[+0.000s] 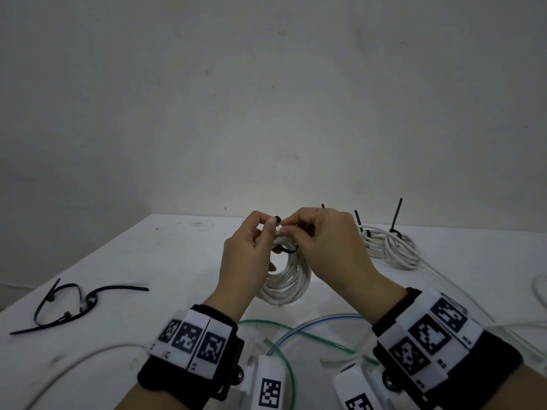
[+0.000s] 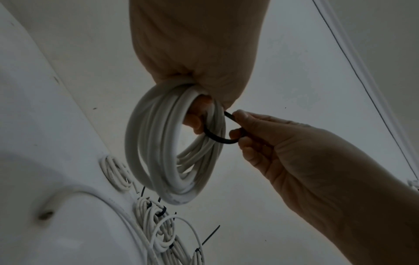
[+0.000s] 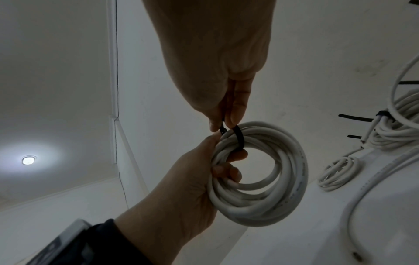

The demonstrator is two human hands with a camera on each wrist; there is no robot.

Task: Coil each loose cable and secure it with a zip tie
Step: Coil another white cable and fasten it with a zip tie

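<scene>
Head view: left hand (image 1: 248,261) and right hand (image 1: 328,250) hold a white coil (image 1: 288,279) above the table (image 1: 148,261). Fingertips of both hands meet at the coil's top, pinching a black zip tie (image 1: 288,249) looped round it. Two tied coils (image 1: 390,247) lie right of the held coil; spare ties (image 1: 68,303) lie left.

Left wrist view: left fingers (image 2: 195,118) curl through the coil (image 2: 163,143); right fingers (image 2: 247,136) pinch the tie (image 2: 217,138) just beside it.

Right wrist view: right fingertips (image 3: 235,114) nip the tie (image 3: 239,138) at the coil's (image 3: 272,179) top; left fingers (image 3: 229,172) wrap its strands.
</scene>
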